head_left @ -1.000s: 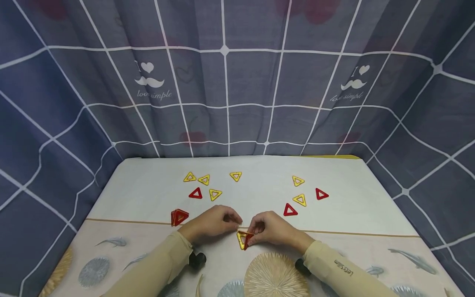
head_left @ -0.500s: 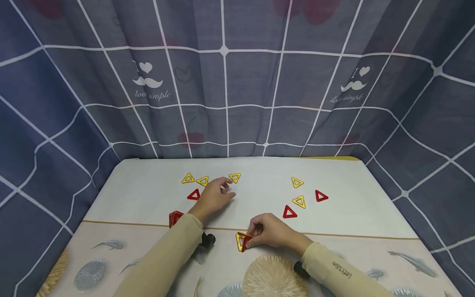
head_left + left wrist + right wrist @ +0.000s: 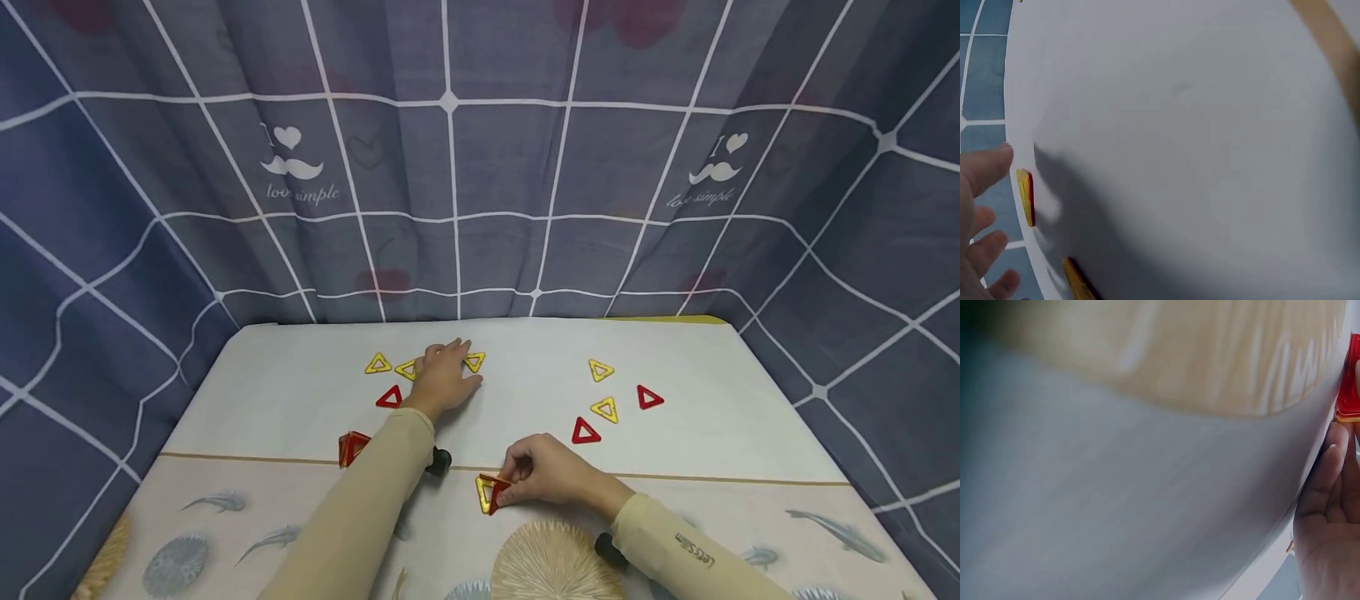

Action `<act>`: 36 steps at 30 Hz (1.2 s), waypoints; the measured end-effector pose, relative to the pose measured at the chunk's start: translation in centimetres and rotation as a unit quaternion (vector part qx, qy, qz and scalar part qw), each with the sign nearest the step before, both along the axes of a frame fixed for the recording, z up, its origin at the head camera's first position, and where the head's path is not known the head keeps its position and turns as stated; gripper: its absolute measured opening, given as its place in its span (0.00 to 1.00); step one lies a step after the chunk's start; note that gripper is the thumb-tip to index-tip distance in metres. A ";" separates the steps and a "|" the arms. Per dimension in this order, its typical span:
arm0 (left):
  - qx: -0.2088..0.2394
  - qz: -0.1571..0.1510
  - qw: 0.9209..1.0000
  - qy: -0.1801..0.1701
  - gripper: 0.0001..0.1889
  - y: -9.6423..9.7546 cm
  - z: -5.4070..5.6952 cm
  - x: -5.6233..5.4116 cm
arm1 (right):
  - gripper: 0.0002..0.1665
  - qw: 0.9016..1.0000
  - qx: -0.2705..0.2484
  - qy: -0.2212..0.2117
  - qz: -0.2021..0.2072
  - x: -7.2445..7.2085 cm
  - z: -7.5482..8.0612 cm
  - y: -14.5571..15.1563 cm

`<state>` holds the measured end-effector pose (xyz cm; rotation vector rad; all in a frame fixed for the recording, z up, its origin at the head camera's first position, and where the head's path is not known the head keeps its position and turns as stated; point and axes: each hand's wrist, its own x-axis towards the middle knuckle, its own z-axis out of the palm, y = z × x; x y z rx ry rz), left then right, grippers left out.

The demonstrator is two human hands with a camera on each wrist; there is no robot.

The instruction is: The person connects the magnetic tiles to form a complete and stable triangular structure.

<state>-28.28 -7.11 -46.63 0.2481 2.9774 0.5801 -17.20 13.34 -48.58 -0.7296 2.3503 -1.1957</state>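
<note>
My left hand (image 3: pixel 442 380) reaches over the far part of the table with its fingers spread, beside a yellow triangle tile (image 3: pixel 475 362). In the left wrist view the fingers (image 3: pixel 985 172) hover near a yellow tile (image 3: pixel 1025 197) and hold nothing. Near the table's front my right hand (image 3: pixel 543 468) pinches a small joined piece of red triangle tiles (image 3: pixel 499 492) and a yellow triangle tile (image 3: pixel 482 497), which stands tilted. The right wrist view catches the red part (image 3: pixel 1349 394) of that piece at the edge, between thumb and fingers.
More yellow tiles (image 3: pixel 378 362) and a red tile (image 3: pixel 390 397) lie left of my left hand. A red tile assembly (image 3: pixel 351 448) sits by the left forearm. At the right lie yellow tiles (image 3: pixel 604 409) and red tiles (image 3: pixel 585 431). A checked curtain (image 3: pixel 495 250) hangs behind the table.
My left hand has left the joined piece and moved forward to the far yellow tile. My right hand keeps its pinch on the piece in nearly the same place.
</note>
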 end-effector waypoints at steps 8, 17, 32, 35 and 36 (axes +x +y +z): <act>-0.030 0.001 0.999 -0.028 0.38 0.7 -0.9 -0.4 | 0.12 1.000 -0.001 -0.003 -0.004 0.1 0.0 0.1; -0.030 0.044 0.998 -0.022 0.35 1.4 -1.2 -1.0 | 0.12 1.000 0.006 -0.007 -0.011 0.1 0.1 0.2; -0.015 0.058 0.998 0.034 0.28 1.4 -1.8 -1.4 | 0.12 1.000 0.007 -0.001 -0.010 0.0 0.0 -0.2; 0.009 0.054 0.997 0.054 0.26 1.2 -1.8 -1.3 | 0.12 1.000 0.006 0.000 -0.010 0.0 0.0 -0.2; 0.021 0.052 0.997 0.060 0.26 1.1 -1.8 -1.2 | 0.11 1.000 0.006 0.000 -0.011 0.0 0.0 -0.2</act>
